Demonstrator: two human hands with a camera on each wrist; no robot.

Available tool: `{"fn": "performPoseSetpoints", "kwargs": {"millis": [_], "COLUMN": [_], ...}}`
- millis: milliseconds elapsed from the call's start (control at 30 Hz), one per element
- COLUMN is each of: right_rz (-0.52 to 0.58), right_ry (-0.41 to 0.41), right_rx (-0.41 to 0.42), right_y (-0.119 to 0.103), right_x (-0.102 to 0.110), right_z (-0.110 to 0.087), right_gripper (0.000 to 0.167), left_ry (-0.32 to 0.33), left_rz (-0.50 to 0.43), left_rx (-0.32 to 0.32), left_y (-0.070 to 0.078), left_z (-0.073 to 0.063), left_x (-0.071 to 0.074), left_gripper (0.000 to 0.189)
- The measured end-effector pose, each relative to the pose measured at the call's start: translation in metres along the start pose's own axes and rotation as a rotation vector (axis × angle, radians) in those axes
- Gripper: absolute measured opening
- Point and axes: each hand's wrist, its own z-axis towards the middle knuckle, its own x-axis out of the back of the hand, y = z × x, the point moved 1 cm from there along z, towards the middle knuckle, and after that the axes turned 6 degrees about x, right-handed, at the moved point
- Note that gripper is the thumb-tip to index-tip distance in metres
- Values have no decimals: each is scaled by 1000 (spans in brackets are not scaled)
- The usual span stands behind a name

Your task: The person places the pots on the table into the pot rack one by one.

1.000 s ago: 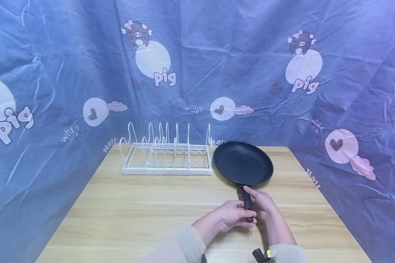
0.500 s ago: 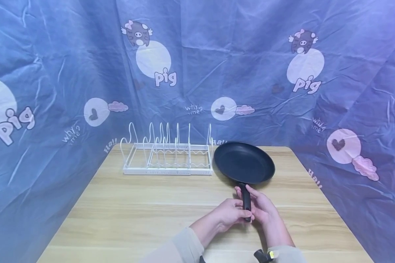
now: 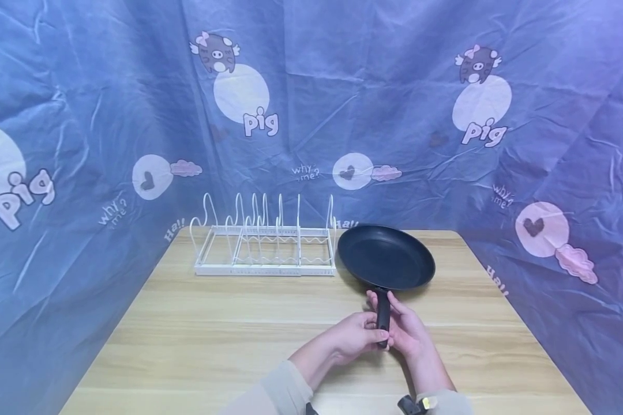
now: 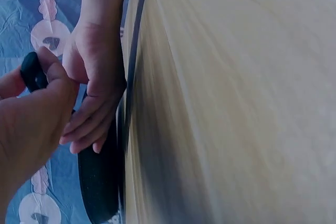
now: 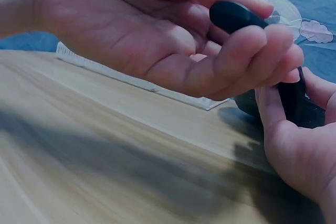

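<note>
A black frying pan (image 3: pixel 386 256) faces up at the right rear of the table, its handle pointing towards me. My left hand (image 3: pixel 354 335) pinches the handle's end between thumb and fingers; the right wrist view shows its fingers (image 5: pixel 231 69) bent under the black handle (image 5: pixel 233 17). My right hand (image 3: pixel 409 327) holds the handle nearer the pan, thumb along its right side and fingertips showing at its left. In the left wrist view the fingers of the right hand (image 4: pixel 100 77) reach below the handle towards the pan (image 4: pixel 100 187).
A white wire rack (image 3: pixel 265 270) with several upright loops stands just left of the pan. The wooden table (image 3: pixel 213 340) ends at its back against a blue printed curtain (image 3: pixel 311 86). A black strap piece (image 3: pixel 409 404) sits at my right cuff.
Both hands have shifted slightly left, swinging the handle's end left, so it points straighter towards me. My right fingertips now show more at the handle's left side. The rack stays put.
</note>
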Motion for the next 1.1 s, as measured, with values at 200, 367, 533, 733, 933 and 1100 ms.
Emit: {"fn": "performPoseSetpoints", "kwargs": {"millis": [200, 367, 533, 733, 933, 1100], "right_rz": [-15, -30, -16, 67, 81, 18], "right_ry": [-10, -12, -89, -226, -221, -190], "right_rx": [33, 75, 92, 85, 126, 143], "right_y": [2, 1, -1, 3, 8, 13], "right_x": [-5, -12, -26, -45, -59, -65], "right_z": [3, 4, 9, 16, 18, 16], "right_gripper": [71, 70, 70, 74, 71, 67], "left_ry": [-86, -132, -160, -226, -295, -314], "left_rz": [-8, 9, 9, 37, 64, 109], "left_rx": [-9, -14, -27, -23, -31, -35], "left_y": [8, 12, 22, 37, 46, 48], "left_z": [-4, -7, -13, -20, -25, -27], "left_x": [7, 9, 8, 8, 13, 17], "left_gripper": [34, 35, 41, 48, 51, 50]}}
